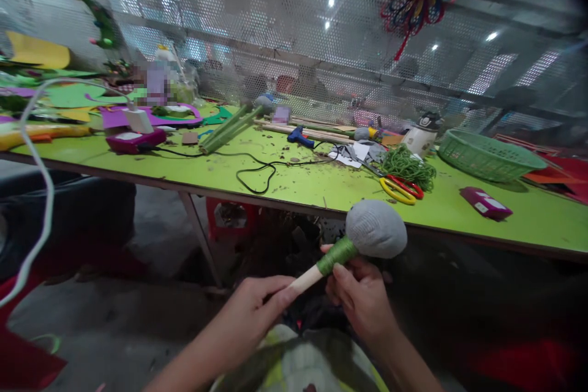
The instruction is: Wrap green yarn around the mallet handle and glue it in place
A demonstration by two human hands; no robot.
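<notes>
A pale wooden stick [307, 280] with a padded head [377, 229] in grey ribbed cloth is held in front of me, tilted up to the right. Green cord [337, 256] is wound in tight turns below the head. My left hand [263, 303] is closed round the stick's lower end, with thumb and fingers pressed together. My right hand [361, 291] has its fingers closed at the winding, thumb against the cord just under the head. Whether a loose cord end lies in those fingers is hidden.
On the green table [220, 174] beyond my hands lie scissors [399, 188], a tangle of green cord [411, 165], a blue glue gun [301, 136], a purple box [486, 203] and a green basket [491, 156]. Cord-wrapped sticks [232, 128] lie farther back. A white cable [34, 153] hangs at left.
</notes>
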